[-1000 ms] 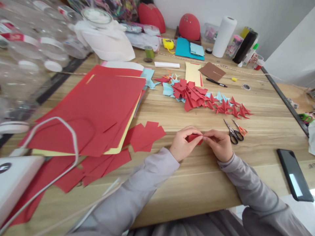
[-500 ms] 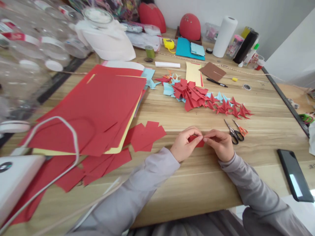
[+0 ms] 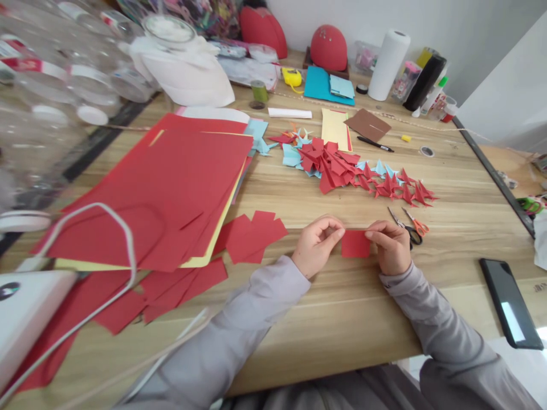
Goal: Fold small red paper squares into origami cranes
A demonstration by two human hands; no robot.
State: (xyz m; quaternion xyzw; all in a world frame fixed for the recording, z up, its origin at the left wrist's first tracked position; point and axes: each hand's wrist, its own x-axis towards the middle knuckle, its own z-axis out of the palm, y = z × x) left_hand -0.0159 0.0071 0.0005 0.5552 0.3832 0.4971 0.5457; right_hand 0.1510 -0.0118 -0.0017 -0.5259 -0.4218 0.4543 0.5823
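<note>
A small red paper square (image 3: 355, 244) is held up flat between my two hands above the wooden table. My left hand (image 3: 318, 244) pinches its upper left corner between thumb and fingers. At the opposite upper corner, my right hand (image 3: 390, 245) grips the paper the same way. Folded red paper pieces (image 3: 333, 162) lie in a heap beyond my hands, with light blue ones among them. Black-handled scissors (image 3: 413, 234) and orange-handled scissors (image 3: 420, 226) rest just past my right hand.
Large red sheets (image 3: 171, 182) are stacked at left, with cut red pieces (image 3: 256, 236) beside them. A white cable (image 3: 128, 233) loops over the stack. A phone (image 3: 510, 302) lies at right. Bottles, a white roll (image 3: 388, 65) and a tape measure (image 3: 292, 77) stand farther back.
My hands have moved apart. The red paper, mostly hidden by my fingers before, now shows as a flat square between them.
</note>
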